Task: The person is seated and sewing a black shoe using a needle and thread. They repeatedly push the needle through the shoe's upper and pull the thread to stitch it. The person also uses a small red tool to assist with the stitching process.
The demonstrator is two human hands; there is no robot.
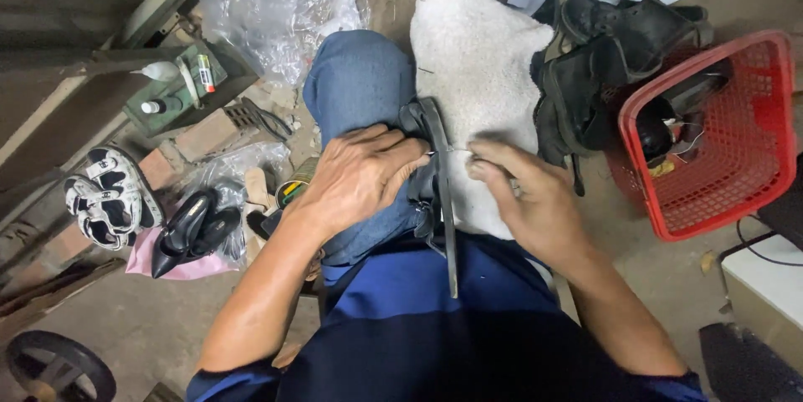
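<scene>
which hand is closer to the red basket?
Right. The right hand rests on the white cloth over the knee, just left of the red basket in the picture but not touching it. The left hand grips the dark strap farther left, over the jeans.

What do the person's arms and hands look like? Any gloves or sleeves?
No gloves: the left hand and right hand are bare, with no rings or watch showing. Both forearms are bare too. Short dark blue sleeves show only at the picture's bottom corners.
</scene>
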